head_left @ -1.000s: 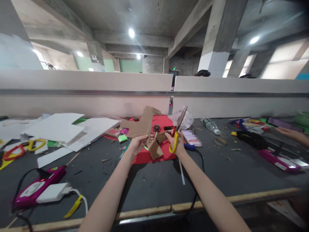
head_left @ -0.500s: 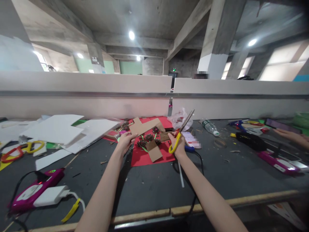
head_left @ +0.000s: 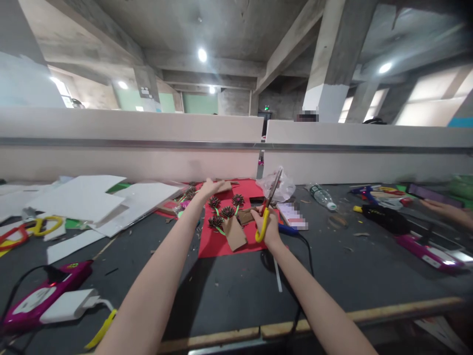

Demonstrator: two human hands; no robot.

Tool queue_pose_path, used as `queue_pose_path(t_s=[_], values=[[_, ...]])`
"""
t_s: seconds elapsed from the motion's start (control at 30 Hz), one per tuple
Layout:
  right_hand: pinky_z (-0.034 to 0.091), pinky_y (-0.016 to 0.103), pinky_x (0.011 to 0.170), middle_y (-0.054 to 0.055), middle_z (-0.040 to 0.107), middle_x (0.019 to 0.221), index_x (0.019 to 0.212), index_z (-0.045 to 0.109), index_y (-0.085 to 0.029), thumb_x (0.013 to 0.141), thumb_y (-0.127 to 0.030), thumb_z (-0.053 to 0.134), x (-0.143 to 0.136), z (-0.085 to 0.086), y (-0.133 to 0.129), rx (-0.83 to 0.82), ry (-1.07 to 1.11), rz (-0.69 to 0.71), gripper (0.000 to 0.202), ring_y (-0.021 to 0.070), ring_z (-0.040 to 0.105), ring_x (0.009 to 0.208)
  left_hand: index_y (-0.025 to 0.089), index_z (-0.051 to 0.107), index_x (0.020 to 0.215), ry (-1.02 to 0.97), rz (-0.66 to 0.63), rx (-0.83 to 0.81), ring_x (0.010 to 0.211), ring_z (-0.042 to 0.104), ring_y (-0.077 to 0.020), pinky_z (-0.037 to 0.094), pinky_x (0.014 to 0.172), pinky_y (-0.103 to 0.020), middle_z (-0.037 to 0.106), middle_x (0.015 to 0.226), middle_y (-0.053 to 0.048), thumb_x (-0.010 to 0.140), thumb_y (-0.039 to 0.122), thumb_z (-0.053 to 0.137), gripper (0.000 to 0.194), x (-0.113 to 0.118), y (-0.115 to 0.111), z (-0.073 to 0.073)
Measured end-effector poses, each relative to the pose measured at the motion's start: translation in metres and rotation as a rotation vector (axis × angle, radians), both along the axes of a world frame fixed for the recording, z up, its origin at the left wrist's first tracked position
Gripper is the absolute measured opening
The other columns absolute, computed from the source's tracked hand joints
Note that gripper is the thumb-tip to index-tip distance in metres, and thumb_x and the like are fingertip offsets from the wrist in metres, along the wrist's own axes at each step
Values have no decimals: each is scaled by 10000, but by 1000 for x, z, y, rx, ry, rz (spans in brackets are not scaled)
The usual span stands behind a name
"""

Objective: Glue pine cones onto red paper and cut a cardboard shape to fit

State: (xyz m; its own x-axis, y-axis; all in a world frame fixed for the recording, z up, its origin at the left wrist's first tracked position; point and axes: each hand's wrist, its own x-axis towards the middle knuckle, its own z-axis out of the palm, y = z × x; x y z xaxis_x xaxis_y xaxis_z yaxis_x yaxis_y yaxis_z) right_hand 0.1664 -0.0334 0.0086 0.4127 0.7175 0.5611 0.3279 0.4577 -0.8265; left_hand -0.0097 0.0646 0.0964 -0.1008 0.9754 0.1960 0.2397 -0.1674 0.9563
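My right hand (head_left: pixel 271 228) is closed round scissors (head_left: pixel 273 190) with yellow and red handles, their blades pointing up and away. Its fingertips touch a small brown cardboard piece (head_left: pixel 246 217). Stretched to the far side of the red sheet (head_left: pixel 218 249), my left hand (head_left: pixel 211 188) is at a tan cardboard piece (head_left: pixel 226 186), its fingers partly hidden. Several pine cones (head_left: pixel 227 212) with green strips lie on the sheet between my hands. A tan cardboard rectangle (head_left: pixel 235 235) lies in front of them, overlapping the sheet.
White sheets (head_left: pixel 74 197) and another pair of scissors (head_left: pixel 46 226) lie left, near a purple power strip (head_left: pixel 48 296). On the right are a plastic bag (head_left: pixel 283 187), a bottle (head_left: pixel 322 196), a blue-handled tool with a cord (head_left: pixel 288 230), and another person's hand (head_left: pixel 439 209).
My left hand has moved away from me and right, taking the tan cardboard to the sheet's far side and uncovering pine cones. My right hand, with the scissors, has shifted slightly left and nearer.
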Motion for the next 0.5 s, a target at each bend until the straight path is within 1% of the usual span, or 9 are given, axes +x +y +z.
queue_pose_path(t_s=[0.03, 0.1, 0.13, 0.2, 0.23, 0.27, 0.33, 0.4, 0.5], values=[[441, 298, 593, -14, 534, 577, 597, 412, -212, 635, -332, 521, -1, 0, -1, 4, -29, -8, 167, 147, 523, 538, 131, 552, 776, 111, -10, 9, 811, 563, -231, 379, 609, -243, 620, 741, -91, 523, 287, 707, 335, 0, -8, -5], [437, 297, 586, -6, 533, 574, 603, 427, -209, 642, -325, 512, -3, 2, -4, 4, -95, -37, 149, 149, 520, 537, 153, 556, 641, 318, -84, 11, 738, 566, -230, 373, 586, -247, 588, 608, -53, 507, 289, 700, 239, 2, -26, -19], [435, 293, 576, -1, 535, 572, 607, 432, -207, 645, -315, 507, -4, 3, -6, 0, -119, -55, 136, 149, 519, 533, 162, 558, 620, 378, -117, 35, 726, 566, -228, 377, 591, -251, 584, 601, -47, 503, 309, 697, 234, 3, -36, -26], [428, 278, 548, 7, 542, 572, 623, 442, -203, 650, -290, 495, -6, 6, -10, -13, -157, -80, 105, 145, 518, 524, 164, 574, 645, 491, -175, 73, 763, 565, -244, 395, 641, -276, 607, 676, -66, 490, 364, 695, 280, 8, -56, -42], [424, 271, 537, 12, 546, 577, 635, 449, -201, 655, -280, 487, -6, 7, -11, -16, -172, -92, 90, 144, 520, 524, 164, 590, 711, 528, -215, 89, 820, 561, -258, 402, 688, -292, 622, 756, -82, 482, 388, 696, 338, 11, -65, -50], [422, 267, 531, 16, 552, 588, 649, 456, -198, 660, -276, 480, -5, 7, -12, -17, -185, -102, 82, 143, 523, 528, 163, 594, 823, 561, -256, 119, 890, 548, -273, 400, 742, -314, 623, 870, -102, 475, 422, 694, 444, 14, -73, -58], [423, 270, 533, 21, 561, 609, 671, 462, -195, 670, -282, 471, -4, 6, -12, -14, -202, -110, 88, 148, 533, 542, 157, 514, 1081, 701, -333, 134, 1069, 463, -305, 346, 876, -366, 533, 1135, -156, 447, 492, 689, 739, 19, -87, -71], [429, 285, 553, 21, 566, 623, 683, 461, -195, 679, -296, 466, -1, 4, -10, -15, -200, -101, 101, 155, 542, 562, 152, 379, 1238, 871, -350, 118, 1213, 308, -338, 208, 986, -439, 384, 1299, -186, 421, 542, 680, 955, 23, -95, -82], [432, 305, 589, 13, 553, 618, 668, 447, -203, 666, -291, 482, 4, 2, -5, -20, -119, -55, 94, 159, 536, 571, 153, 236, 1328, 1034, -372, 99, 1286, 117, -365, 44, 1009, -526, 257, 1380, -185, 390, 610, 654, 1124, 25, -98, -94]])
